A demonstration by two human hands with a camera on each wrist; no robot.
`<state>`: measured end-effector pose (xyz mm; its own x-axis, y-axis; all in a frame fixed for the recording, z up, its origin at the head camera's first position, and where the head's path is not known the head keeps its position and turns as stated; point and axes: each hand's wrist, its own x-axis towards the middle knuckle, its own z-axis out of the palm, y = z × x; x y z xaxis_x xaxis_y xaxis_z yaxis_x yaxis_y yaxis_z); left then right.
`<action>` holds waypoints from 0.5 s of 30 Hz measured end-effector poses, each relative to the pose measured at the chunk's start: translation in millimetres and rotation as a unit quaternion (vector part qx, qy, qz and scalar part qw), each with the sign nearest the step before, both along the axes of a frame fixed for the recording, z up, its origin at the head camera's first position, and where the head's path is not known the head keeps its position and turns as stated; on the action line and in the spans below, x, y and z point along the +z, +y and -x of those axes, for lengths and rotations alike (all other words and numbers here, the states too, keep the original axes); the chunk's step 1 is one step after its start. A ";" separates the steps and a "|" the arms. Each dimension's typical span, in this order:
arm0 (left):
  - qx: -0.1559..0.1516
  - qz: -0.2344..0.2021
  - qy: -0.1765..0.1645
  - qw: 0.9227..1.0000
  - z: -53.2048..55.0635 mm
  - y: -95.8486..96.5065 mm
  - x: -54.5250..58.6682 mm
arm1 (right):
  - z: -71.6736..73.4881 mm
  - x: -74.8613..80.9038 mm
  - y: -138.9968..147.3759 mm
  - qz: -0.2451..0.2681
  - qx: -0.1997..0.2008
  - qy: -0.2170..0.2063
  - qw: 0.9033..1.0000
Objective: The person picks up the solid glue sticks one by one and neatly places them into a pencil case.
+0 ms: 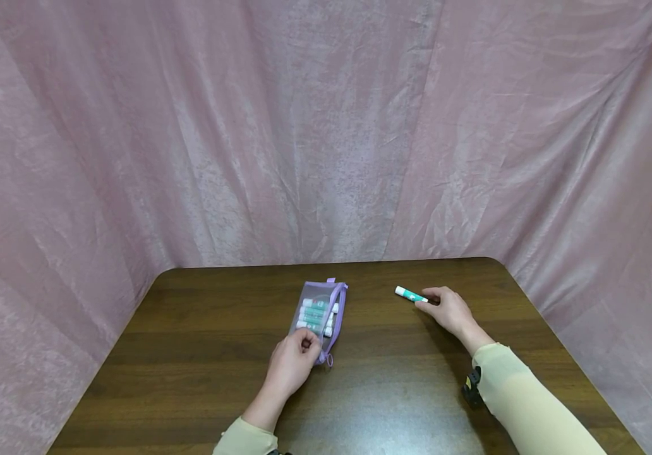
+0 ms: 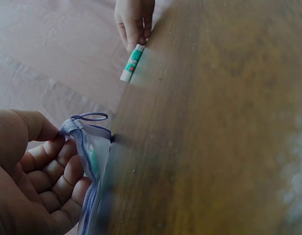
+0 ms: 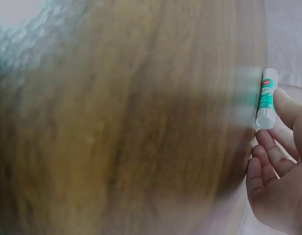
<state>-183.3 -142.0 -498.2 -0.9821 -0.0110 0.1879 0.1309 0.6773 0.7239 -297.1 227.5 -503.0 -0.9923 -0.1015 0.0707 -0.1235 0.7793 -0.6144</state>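
Observation:
A purple-trimmed mesh zip pouch lies near the middle of the table, with several glue sticks inside it. My left hand pinches the pouch's near end between thumb and forefinger, close to the zip pull, its other fingers loosely curled in the left wrist view. To the right, a single white and green glue stick lies on the tabletop. My right hand is over its near end, thumb and fingers apart on either side; the thumb appears to touch the stick in the right wrist view.
The brown wooden table has rounded far corners. Pink curtains hang behind it and along both sides. A dark wrist device sits at the right sleeve.

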 end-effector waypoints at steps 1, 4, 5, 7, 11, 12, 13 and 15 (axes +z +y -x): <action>0.000 0.000 0.000 1.000 0.0 -0.1 -0.1 | 0.2 -0.6 -0.1 0.001 0.000 0.002 1.000; 0.000 0.001 0.000 1.000 -0.1 -0.3 -0.6 | 0.9 -2.7 0.0 0.001 0.000 0.011 1.000; -0.001 0.002 0.000 1.000 -0.2 -0.3 -0.6 | 1.3 -3.6 -0.1 0.001 0.000 0.014 1.000; -0.001 0.003 0.001 1.000 -0.3 -0.3 -0.7 | 1.9 -4.9 -0.2 0.001 -0.001 0.019 1.000; -0.002 0.000 0.001 1.000 -0.3 -0.4 -0.5 | 2.3 -6.2 -0.2 0.001 -0.001 0.023 1.000; -0.002 0.000 0.001 1.000 -0.3 -0.5 -0.4 | 2.1 -6.3 -0.2 0.001 -0.001 0.021 1.000; -0.002 -0.001 0.001 1.000 -0.2 -0.6 -0.5 | 1.9 -6.3 -0.3 0.002 -0.002 0.018 1.000; -0.003 -0.003 -0.001 1.000 0.0 -0.9 -0.6 | 1.6 -6.1 -0.9 0.003 -0.003 0.015 1.000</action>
